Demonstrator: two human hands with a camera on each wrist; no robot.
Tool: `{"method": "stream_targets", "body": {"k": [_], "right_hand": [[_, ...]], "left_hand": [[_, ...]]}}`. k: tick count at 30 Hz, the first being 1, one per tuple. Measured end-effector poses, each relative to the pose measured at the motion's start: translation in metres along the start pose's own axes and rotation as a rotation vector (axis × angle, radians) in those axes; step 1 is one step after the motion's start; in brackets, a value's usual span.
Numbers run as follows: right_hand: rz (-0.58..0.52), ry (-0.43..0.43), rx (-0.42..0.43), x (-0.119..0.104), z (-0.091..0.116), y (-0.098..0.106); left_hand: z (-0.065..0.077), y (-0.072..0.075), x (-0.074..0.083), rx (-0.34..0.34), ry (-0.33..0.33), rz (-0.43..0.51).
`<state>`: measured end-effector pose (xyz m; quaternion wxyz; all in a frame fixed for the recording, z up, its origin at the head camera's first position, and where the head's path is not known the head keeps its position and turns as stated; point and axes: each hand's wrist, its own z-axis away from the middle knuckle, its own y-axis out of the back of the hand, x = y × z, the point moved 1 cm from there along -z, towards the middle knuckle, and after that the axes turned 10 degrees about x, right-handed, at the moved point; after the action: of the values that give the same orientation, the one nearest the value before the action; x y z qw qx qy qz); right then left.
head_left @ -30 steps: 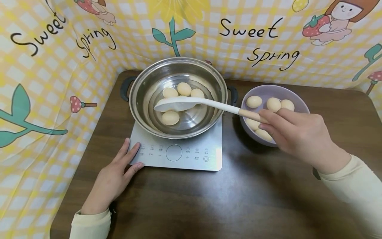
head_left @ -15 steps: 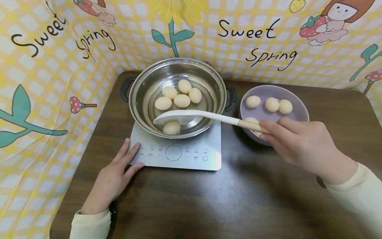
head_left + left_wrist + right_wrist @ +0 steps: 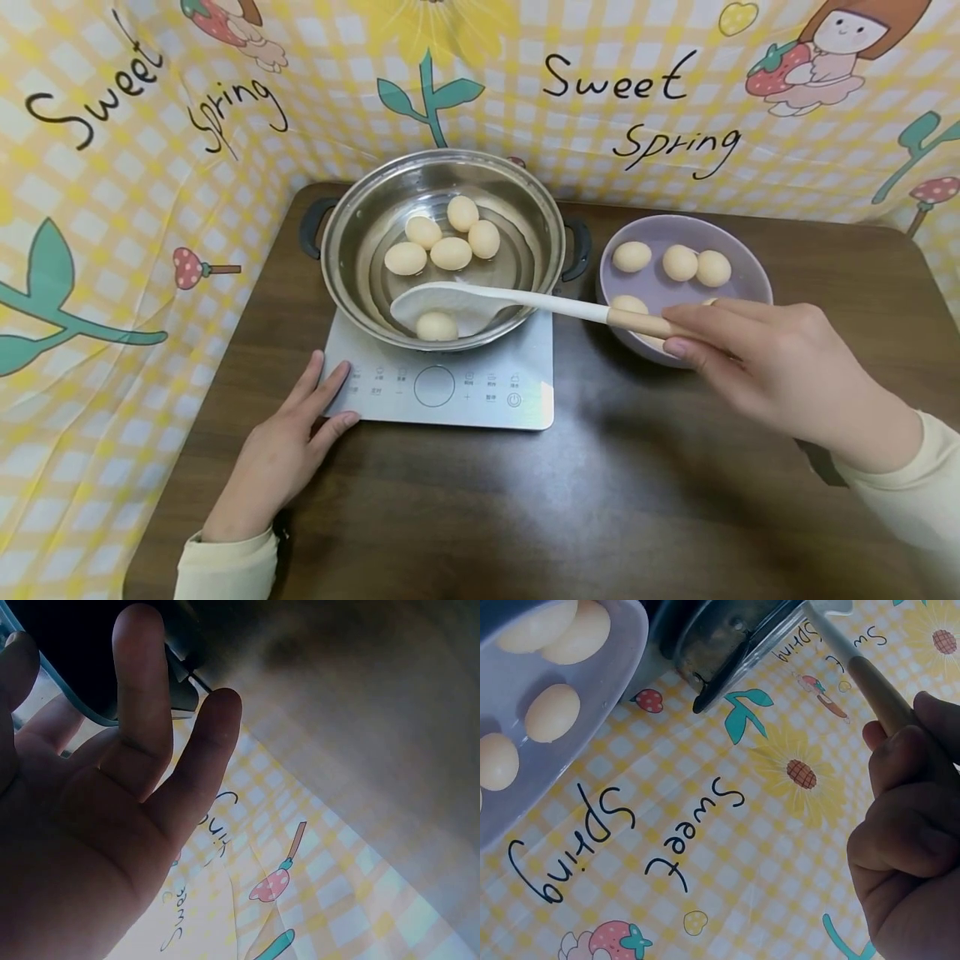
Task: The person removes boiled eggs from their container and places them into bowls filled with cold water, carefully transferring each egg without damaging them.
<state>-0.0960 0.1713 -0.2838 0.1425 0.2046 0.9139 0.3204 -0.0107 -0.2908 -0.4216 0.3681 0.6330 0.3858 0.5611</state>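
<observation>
Near the worktop's (image 3: pixel 480 517) left edge, straight-fingered left grip (image 3: pixel 281 454) touches the hob (image 3: pixel 491 410)! Toward the back edge, the pot (image 3: pixel 354 236) has six eggs (image 3: pixel 451 254), spoon (image 3: pixel 547 302) reaching in; then a bowl (image 3: pixel 750 271), more eggs (image 3: pixel 680 263), right grip (image 3: pixel 791 371) clasping the spoon.

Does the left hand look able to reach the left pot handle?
Probably yes: the left hand rests at the edge of the cooktop, holding nothing, and no object shows between it and the left pot handle.
</observation>
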Motion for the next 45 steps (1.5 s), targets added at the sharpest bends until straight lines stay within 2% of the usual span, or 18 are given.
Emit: {"method": "stream_targets", "body": {"k": [8, 12, 18, 27, 33, 37, 45], "right_hand": [[-0.052, -0.067, -0.022, 0.003, -0.002, 0.004], [-0.064, -0.162, -0.075, 0.008, 0.0, 0.004], [-0.1, -0.355, -0.177, 0.016, 0.001, 0.002], [-0.231, -0.755, -0.328, 0.03, 0.0, 0.001], [-0.294, -0.937, -0.373, 0.039, 0.001, -0.001], [-0.342, -1.0, -0.381, 0.042, 0.002, -0.001], [-0.383, -1.058, -0.389, 0.048, 0.005, 0.0]], "left_hand": [[0.002, 0.0, 0.0, 0.02, -0.005, 0.007], [0.003, 0.0, 0.0, 0.022, -0.004, 0.003], [0.002, 0.0, 0.0, -0.002, 0.016, -0.003], [0.002, -0.001, 0.0, 0.023, -0.001, 0.004], [0.003, -0.001, 0.0, 0.035, -0.01, 0.006], [0.002, -0.001, 0.001, 0.029, -0.006, 0.008], [0.001, -0.001, 0.001, 0.032, -0.014, 0.012]]}}
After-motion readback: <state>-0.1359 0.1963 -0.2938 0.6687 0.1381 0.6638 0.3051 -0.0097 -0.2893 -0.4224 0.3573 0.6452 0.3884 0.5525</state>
